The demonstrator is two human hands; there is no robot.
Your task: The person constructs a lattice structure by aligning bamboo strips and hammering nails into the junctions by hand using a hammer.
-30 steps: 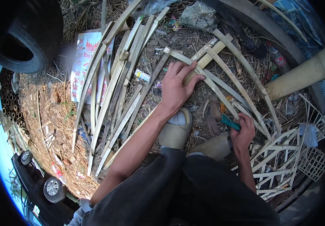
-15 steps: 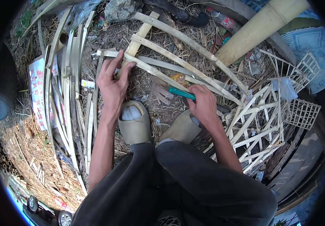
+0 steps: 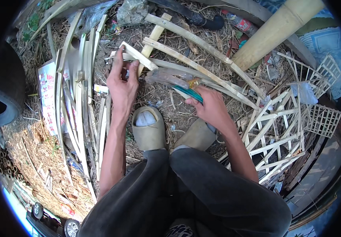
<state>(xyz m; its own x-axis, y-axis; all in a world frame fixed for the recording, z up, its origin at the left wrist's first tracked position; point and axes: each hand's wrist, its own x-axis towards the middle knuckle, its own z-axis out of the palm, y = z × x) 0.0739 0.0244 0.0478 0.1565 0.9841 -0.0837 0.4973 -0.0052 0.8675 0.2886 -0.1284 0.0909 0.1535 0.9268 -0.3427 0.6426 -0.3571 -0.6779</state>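
Observation:
A pale bamboo strip (image 3: 140,56) slants down to the right in front of my left hand (image 3: 122,81), its upper end against my fingertip and its side near my thumb. My left hand is closed on it, thumb and fingers curved. My right hand (image 3: 212,106) is wrapped round a green-handled tool (image 3: 189,94) whose kind I cannot make out; it points up and left, apart from the strip. Beyond my hands, a flat bamboo crosspiece (image 3: 148,46) lies under long split bamboo strips (image 3: 194,60) that fan out to the right.
Long bamboo strips (image 3: 79,98) lie stacked at left, over a printed sheet (image 3: 49,89). A bamboo lattice (image 3: 275,122) stands at right, below a thick bamboo pole (image 3: 277,33). My sandals (image 3: 149,132) are between my hands. A rock (image 3: 133,12) sits at the far side.
The strip in my left hand has tilted and now shows as a short piece, away from my right hand. My right hand with the green tool has shifted slightly left. The whole view has moved slightly.

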